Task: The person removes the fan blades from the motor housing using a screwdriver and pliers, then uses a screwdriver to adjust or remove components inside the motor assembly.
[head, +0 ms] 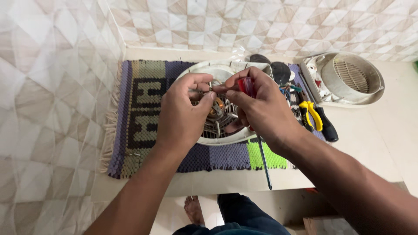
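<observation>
- In the head view, a round white plastic fan housing [220, 138] was seen lying flat on a woven mat [143, 117]; a coppery motor and a metal grille were exposed at its centre.
- The left hand [185, 111] was held over the housing, thumb and forefinger pinched shut on a small metal part [210, 88], too small to be told apart further.
- The right hand [261, 104] was closed around a screwdriver [262, 156]; its glossy red handle was gripped in the curled fingers, and its thin dark shaft was pointed toward six o'clock, past the mat's edge.
- The fingertips of both hands were brought together at the small part, above the housing's twelve o'clock side.
- At three o'clock of the housing, yellow-and-black handled pliers [317, 117] were laid partly on the mat.
- At two o'clock, a second white fan cover [348, 78] with a slotted round vent was set on the bare surface.
- The mat was knitted in coarse purple, olive and bright green blocks, with a frayed fringe at nine o'clock.
- The surface was a smooth cream ledge [383, 139]; glossy tiles in a beige diamond pattern [261, 26] were seen behind and to the left.
</observation>
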